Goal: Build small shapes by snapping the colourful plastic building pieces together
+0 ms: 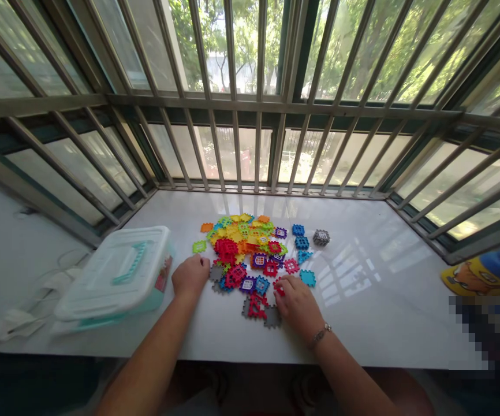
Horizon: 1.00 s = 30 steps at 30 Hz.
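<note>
A heap of flat, notched plastic building tiles (250, 245) in yellow, red, blue, purple, green and grey lies on a white sill (362, 300). My left hand (190, 276) rests curled at the heap's near left edge, touching a grey tile (216, 273); whether it grips anything is hidden. My right hand (297, 303), with a bracelet at the wrist, lies over red and grey tiles (258, 308) at the near edge, fingers bent down on a red tile (278, 286).
A clear lidded storage box with a teal handle (118, 271) stands left of the heap. White packaging (16, 320) lies further left. A barred window (250, 115) encloses the sill. A yellow and blue item (484, 271) lies at the right.
</note>
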Tool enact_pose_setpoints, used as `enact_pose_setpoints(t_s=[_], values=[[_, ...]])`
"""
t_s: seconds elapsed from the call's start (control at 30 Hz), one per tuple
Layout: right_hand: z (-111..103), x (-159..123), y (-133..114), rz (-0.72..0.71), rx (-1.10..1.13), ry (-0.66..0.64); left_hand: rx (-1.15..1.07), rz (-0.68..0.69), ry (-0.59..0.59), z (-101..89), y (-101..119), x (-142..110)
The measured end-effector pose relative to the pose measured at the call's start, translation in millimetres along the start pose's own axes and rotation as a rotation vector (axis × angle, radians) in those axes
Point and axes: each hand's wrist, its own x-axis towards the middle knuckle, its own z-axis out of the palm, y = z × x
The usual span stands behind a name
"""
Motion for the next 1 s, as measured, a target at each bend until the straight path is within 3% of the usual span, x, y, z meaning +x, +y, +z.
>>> enact_pose_setpoints(t_s=[0.33, 0.53, 0.67, 0.87, 1.0], values=[[16, 27, -28, 0.140, -0.011, -0.160, -0.002, -0.005, -0.011, -1.7, 1, 1], [20, 26, -17, 0.144, 0.113, -0.088, -0.005, -0.010, -0.014, -1.0, 1, 0], [2, 6, 2, 0.140, 0.228, -0.060, -0.009, -0.009, -0.011, -1.2, 1, 0], [-48, -48, 49, 0.135, 0.349, -0.307, 0.014, 0.006, 0.003, -0.3, 0, 0], [-65, -69, 65, 0.114, 0.294, -0.323, 0.026, 0.010, -0.007, -2.3, 1, -1]])
